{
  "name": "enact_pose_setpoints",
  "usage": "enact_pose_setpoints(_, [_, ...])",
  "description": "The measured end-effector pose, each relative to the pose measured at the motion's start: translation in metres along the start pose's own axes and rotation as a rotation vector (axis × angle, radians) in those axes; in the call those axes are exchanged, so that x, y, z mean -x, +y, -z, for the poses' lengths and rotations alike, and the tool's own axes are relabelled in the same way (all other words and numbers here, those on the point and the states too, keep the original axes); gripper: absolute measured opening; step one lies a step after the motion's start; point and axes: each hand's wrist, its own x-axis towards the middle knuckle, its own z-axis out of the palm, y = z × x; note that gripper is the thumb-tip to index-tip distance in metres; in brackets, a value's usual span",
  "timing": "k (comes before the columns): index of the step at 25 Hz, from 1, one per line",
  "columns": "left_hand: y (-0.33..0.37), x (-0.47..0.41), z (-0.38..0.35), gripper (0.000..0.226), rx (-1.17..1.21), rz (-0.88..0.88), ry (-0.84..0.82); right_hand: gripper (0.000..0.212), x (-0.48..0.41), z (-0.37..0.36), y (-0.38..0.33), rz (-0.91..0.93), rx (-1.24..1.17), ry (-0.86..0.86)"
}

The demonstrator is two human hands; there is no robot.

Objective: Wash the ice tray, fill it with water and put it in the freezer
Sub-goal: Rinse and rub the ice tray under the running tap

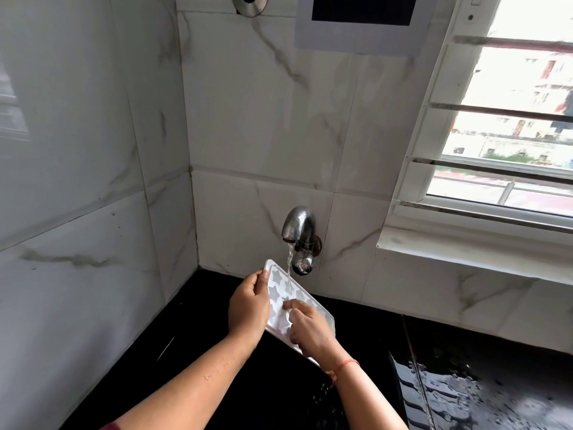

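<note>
Head view is showing two forearms reaching over a dark sink (210, 311), a red thread (344, 365) circling the right wrist. The right hand (310, 332) is lying on top of the ice tray (276, 293), its index finger stretching onto a star-shaped hollow and the other fingers curling; whether they are gripping the tray cannot be told. The left hand (248, 308) is gripping the tray's left long edge, thumb on top. The white tray is hanging tilted over the sink, just under the tap (297, 226), whose water (289, 265) is falling onto its far end. To the right the black tabletop (465, 398) is lying wet; beyond, a barred window (502, 125) is standing beside the tiled wall (248, 119)
</note>
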Motion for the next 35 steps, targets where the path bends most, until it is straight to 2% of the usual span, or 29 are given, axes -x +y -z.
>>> enact_pose_setpoints(5, [-0.001,0.000,0.002,0.032,0.019,0.004,0.010,0.032,-0.005,-0.003,0.003,0.027,0.066,0.009])
enact_pose_setpoints(10, [-0.008,0.001,0.003,0.032,0.025,0.012,0.024,0.030,-0.002,-0.003,0.002,0.003,0.011,-0.043])
enact_pose_setpoints(15, [-0.008,-0.003,0.004,0.034,0.039,-0.001,0.036,0.048,-0.004,-0.005,0.008,0.046,0.068,-0.027])
enact_pose_setpoints(18, [-0.010,-0.002,0.003,0.034,0.022,0.005,0.035,0.027,0.000,-0.005,0.004,0.016,0.010,-0.067])
enact_pose_setpoints(20, [-0.009,-0.001,0.001,0.034,0.013,0.007,0.018,0.021,-0.001,-0.002,-0.002,0.017,-0.016,-0.066])
enact_pose_setpoints(25, [-0.004,-0.004,0.000,0.032,0.053,-0.004,0.030,0.034,-0.005,0.002,0.001,0.030,0.014,-0.005])
enact_pose_setpoints(30, [-0.004,-0.003,-0.001,0.032,0.029,-0.002,0.028,0.025,-0.004,0.002,-0.005,-0.012,-0.035,-0.022])
enact_pose_setpoints(32, [-0.002,-0.006,-0.003,0.033,0.036,-0.005,0.011,0.026,-0.004,0.004,-0.008,-0.014,-0.089,-0.016])
enact_pose_setpoints(35, [0.000,-0.009,-0.005,0.034,0.043,-0.010,0.008,0.034,-0.005,0.006,-0.005,-0.003,-0.042,0.008])
